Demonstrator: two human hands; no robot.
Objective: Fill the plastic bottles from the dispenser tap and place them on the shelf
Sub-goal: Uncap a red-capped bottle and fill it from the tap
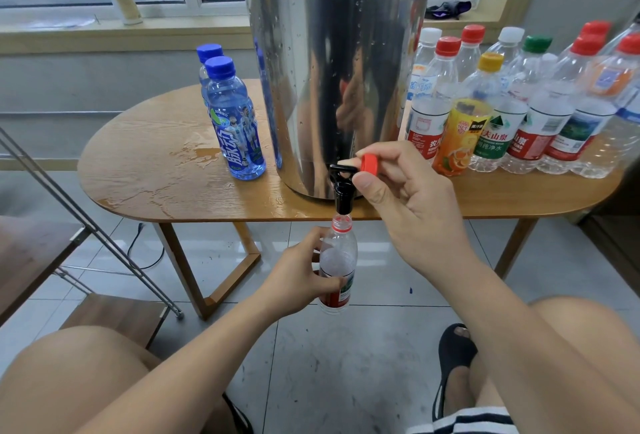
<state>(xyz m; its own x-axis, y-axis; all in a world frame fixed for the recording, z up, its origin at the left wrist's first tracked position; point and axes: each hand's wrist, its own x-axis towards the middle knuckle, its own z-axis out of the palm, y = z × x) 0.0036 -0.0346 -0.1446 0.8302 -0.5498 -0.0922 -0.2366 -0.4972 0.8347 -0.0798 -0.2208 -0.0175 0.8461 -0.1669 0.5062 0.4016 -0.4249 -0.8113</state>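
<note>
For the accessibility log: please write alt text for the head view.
The left hand holds an open bottle under the black tap of a steel dispenser while the right hand holds its red cap at the lever. Capped bottles stand on the wet wooden table.

Capped bottles crowded the bench right of the dispenser; two blue bottles stood left, with open wet wood beyond them.

Dispenser sits mid-table, tap overhanging the front edge. Two bottles to its left, a cluster of bottles to its right. Open bottle directly under the tap. Shelf far left, on the floor.
</note>
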